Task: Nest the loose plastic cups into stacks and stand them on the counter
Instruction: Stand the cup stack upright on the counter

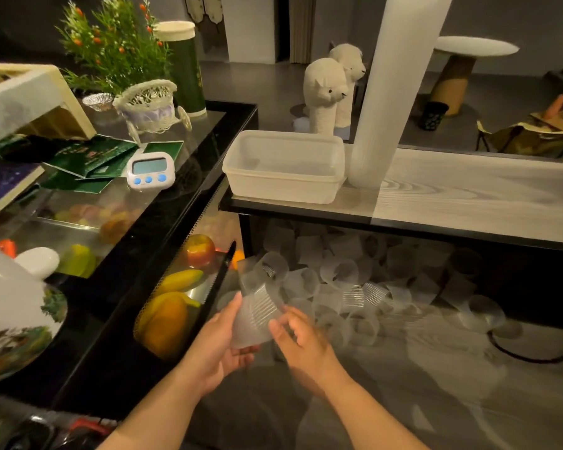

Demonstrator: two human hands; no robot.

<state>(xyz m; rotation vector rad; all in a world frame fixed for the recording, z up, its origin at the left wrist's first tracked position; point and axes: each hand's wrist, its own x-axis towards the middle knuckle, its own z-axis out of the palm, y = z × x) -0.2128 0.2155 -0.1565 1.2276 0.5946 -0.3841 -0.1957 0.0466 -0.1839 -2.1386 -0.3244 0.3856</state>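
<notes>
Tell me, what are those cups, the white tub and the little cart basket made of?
The cups look like thin clear plastic, see-through with ribbed sides; the left hand holds some and the right hand touches them. The tub seems frosted, semi-matte plastic: milky, light passing through its walls. The cart basket looks like white woven wicker, judging by its open lattice, though it could be plastic.

Dim, warm indoor light with dark corners at lower left and far right. Glare streaks the glossy black counter [189, 196] at centre left. Motion blur smears the right hand [301, 336]. Wide-angle distortion bends the white column [390, 89] and frame edges.
</notes>
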